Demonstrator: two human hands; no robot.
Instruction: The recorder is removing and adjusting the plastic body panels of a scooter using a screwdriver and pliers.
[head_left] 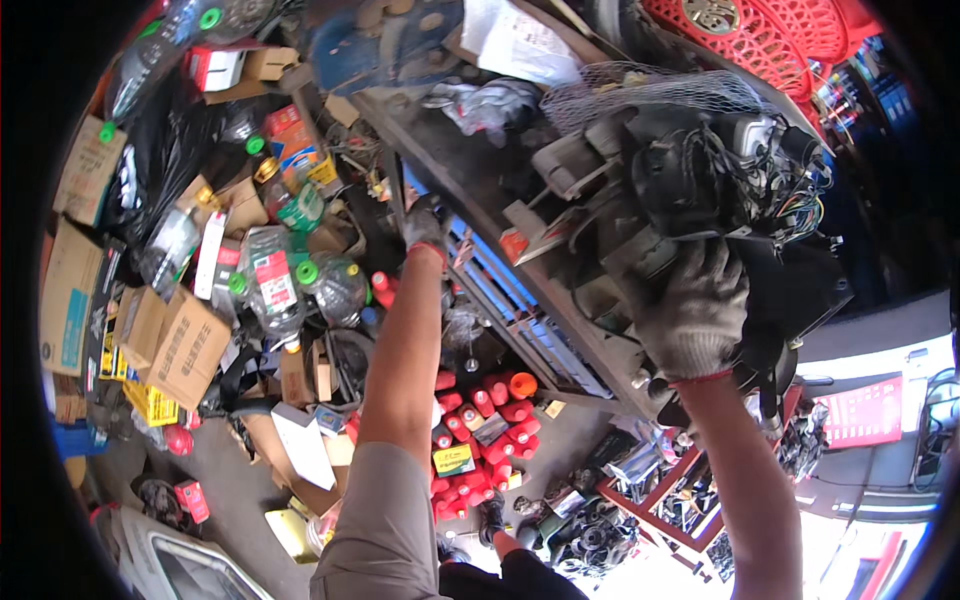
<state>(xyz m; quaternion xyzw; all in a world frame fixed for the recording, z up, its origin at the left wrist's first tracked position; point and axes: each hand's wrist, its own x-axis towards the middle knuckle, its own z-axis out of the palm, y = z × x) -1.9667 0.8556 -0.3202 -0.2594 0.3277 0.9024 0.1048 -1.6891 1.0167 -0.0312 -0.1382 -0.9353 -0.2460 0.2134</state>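
The fingers of the gloved right hand are bent over dark parts near the edge of the heap; their tips are lost against it, so I cannot tell whether they grip anything. The gloved left hand is at the front of the surface, fingers partly curled beside the blue panel, their hold unclear too. Just beyond the right fingers sits the black housing, with loose wires to its right; farther off lie a mesh net and a crumpled plastic bag. Nothing is lifted clear, so little looks finished: the heap appears unsorted. Well below the left fingers, red bottles stand grouped on the floor, the one tidy-looking cluster, while cartons lie jumbled farther left.
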